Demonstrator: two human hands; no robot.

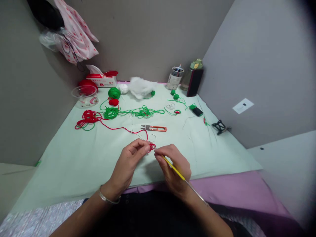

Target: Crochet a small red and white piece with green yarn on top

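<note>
Between thumb and forefinger, my left hand point(132, 158) pinches a small looped piece of red yarn point(151, 147). A red strand runs from it back to a loose red tangle point(89, 119) at the left. My right hand point(174, 166) grips a crochet hook point(174, 167) with a yellow handle, held like a pen. Its tip meets the red loops, though the exact stitch is too small to make out. Just beyond my hands lie orange-handled thread snips point(154, 128), and a thin white thread trails near the red piece.
Green yarn point(144, 112) lies tangled across the middle, with green point(114, 93) and red balls behind. White stuffing point(142, 87), a tissue box point(102, 80), a pen can point(175, 78) and a bottle point(195, 75) stand along the wall. A black stand point(221, 127) sits right.
</note>
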